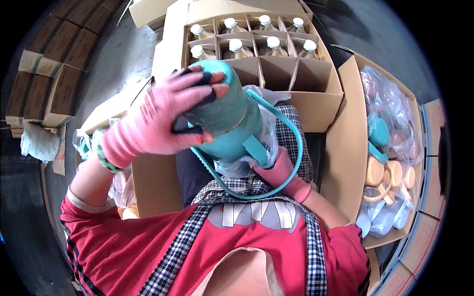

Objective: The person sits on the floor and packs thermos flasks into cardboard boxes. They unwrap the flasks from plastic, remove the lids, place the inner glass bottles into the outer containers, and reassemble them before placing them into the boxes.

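Note:
A large teal vacuum flask (pixel 224 116) is held tilted over my lap, its wide round end up and away from me. A long teal carrying loop (pixel 299 143) swings out on its right side. Clear plastic wrap (pixel 232 167) bunches around the lower part. My left hand (pixel 155 116), in a pink glove with bare fingertips, lies around the upper end, thumb on the near side; it is slightly blurred. Beneath the lower end, my gloved right hand (pixel 284 175) supports the flask, most of its fingers hidden behind it.
Ahead stands a divided carton (pixel 318 108) holding several glass bottles (pixel 237 48) with white caps. On the right, an open carton (pixel 345 143) holds bagged teal, peach and pale blue plastic parts (pixel 379 130). Another open carton (pixel 153 190) is at left, near stacked brown boxes (pixel 61 91).

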A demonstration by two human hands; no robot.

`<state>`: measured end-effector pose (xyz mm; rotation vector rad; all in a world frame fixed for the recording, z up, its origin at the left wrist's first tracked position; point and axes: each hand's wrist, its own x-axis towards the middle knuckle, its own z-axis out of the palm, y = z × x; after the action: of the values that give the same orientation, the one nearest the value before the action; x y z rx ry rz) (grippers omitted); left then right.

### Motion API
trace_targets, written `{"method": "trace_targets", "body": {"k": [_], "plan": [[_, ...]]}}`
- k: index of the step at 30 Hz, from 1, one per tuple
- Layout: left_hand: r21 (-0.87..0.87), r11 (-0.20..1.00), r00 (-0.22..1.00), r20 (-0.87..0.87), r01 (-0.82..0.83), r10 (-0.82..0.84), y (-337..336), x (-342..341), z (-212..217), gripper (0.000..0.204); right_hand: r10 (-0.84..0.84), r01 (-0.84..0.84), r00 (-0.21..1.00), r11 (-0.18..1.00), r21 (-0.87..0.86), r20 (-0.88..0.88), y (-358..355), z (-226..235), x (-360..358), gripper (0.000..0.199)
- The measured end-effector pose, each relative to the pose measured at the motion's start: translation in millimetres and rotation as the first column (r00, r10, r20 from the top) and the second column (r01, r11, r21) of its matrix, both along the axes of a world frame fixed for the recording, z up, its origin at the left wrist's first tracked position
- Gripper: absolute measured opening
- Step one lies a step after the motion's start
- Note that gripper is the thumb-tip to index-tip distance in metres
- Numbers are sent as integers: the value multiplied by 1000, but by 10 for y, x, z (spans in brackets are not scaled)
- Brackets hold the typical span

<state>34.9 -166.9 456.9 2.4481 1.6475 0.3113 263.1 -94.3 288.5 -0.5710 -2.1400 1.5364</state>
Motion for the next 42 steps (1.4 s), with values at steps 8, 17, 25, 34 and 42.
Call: {"method": "trace_targets", "body": {"k": [8,17,25,34,42], "plan": [[220,949,973,-8,-224,232,152,48,-121,56,104,-122,958,991,51,268,151,378,-71,29],[-404,906,919,296,-127,260,-267,698,-525,84,-63,-56,970,884,465,236,199,554,-78,34],[-624,780,655,575,-37,491,-106,775,-377,80,-98,-38,993,249,968,64,144,496,41,31],[-483,850,815,393,-211,426,-127,847,-146,50,5,-24,936,999,-49,-351,134,628,49,38],[-751,601,559,385,-272,734,24,617,-50,23,-110,47,966,964,-261,-234,1026,898,932,24]]}}
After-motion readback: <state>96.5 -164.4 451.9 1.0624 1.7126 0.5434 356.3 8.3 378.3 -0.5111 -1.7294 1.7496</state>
